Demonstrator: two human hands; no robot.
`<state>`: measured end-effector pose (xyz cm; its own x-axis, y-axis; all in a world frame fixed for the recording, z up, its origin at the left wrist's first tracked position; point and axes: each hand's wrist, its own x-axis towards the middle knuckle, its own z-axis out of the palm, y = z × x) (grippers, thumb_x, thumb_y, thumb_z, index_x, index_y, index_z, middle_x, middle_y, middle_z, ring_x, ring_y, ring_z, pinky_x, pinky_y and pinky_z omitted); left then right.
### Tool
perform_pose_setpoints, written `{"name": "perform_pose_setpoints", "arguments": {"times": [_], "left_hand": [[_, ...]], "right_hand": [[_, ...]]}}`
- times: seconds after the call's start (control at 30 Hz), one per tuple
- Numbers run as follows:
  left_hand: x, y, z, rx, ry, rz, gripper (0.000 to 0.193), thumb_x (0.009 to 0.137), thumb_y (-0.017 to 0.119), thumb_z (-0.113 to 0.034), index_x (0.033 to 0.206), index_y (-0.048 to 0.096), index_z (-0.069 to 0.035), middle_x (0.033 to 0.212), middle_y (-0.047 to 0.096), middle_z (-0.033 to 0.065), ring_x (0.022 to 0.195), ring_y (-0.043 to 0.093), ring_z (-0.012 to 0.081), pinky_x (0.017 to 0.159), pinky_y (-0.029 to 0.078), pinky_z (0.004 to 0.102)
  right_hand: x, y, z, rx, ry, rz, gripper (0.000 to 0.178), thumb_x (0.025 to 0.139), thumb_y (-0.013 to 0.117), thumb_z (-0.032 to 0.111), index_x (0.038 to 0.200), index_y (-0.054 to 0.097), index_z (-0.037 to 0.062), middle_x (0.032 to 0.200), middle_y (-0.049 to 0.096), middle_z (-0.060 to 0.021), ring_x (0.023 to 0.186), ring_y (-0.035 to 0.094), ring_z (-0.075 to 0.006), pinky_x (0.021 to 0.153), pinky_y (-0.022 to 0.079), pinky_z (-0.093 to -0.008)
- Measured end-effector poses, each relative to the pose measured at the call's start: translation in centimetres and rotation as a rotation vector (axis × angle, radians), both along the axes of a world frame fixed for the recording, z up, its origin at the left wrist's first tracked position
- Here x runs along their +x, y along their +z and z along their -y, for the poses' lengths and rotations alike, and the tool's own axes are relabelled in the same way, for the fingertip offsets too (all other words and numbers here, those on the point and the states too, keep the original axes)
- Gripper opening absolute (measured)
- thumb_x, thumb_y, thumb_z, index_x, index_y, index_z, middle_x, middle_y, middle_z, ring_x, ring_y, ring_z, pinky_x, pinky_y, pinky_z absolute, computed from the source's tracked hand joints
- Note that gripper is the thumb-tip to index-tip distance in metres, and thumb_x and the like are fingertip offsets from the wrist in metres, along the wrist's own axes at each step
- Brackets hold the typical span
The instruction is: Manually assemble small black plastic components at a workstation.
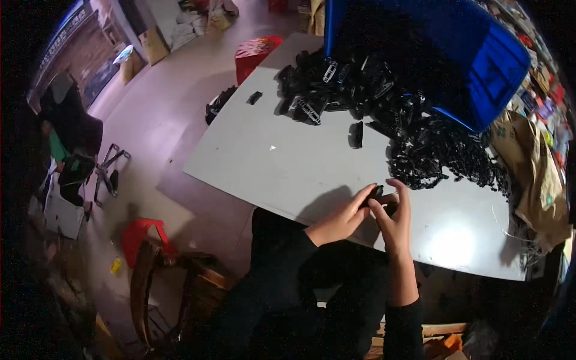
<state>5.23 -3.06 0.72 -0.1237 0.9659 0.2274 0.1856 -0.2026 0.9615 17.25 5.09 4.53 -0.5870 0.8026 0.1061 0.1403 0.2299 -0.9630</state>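
Observation:
Near the front edge of the white table, my left hand and my right hand come together around a small black plastic part. Fingers of both hands are closed on it and cover most of its shape. Beyond them lies a heap of small black pieces. Farther back spreads a pile of larger black plastic parts, some with pale markings. One black part lies apart in front of that pile, and a smaller black piece rests toward the table's left edge.
A large blue bin lies tipped at the back right, black parts at its mouth. Brown sacking hangs by the right edge. A wooden chair and a red stool stand at the left. Another person sits far left.

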Motion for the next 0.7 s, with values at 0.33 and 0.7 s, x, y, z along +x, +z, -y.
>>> {"name": "perform_pose_setpoints", "arguments": {"times": [0.33,0.7], "left_hand": [[-3.7,2.5,0.1,-0.197,-0.077,-0.305,0.038,0.09,0.049,-0.014,0.127,0.045,-0.008,0.125,0.05,0.0095,0.081,0.051,0.0072,0.069,0.047,0.0259],[-19.0,2.2,-11.9,-0.033,0.938,-1.108,0.064,0.07,0.063,-0.054,0.123,0.05,-0.02,0.138,0.028,0.0165,0.126,0.02,0.0438,0.092,0.017,0.0692]], "right_hand": [[1.3,-1.3,-0.2,-0.52,-0.072,-0.175,0.019,0.082,0.063,0.024,0.08,0.053,0.0074,0.062,0.047,0.0024,0.053,0.043,-0.0061,0.047,0.034,-0.0201],[3.7,-3.0,-1.5,-0.314,-0.197,-0.168,0.02,0.079,0.058,0.02,0.072,0.051,0.0038,0.063,0.051,-0.0038,0.056,0.047,-0.012,0.053,0.039,-0.0248]]}}
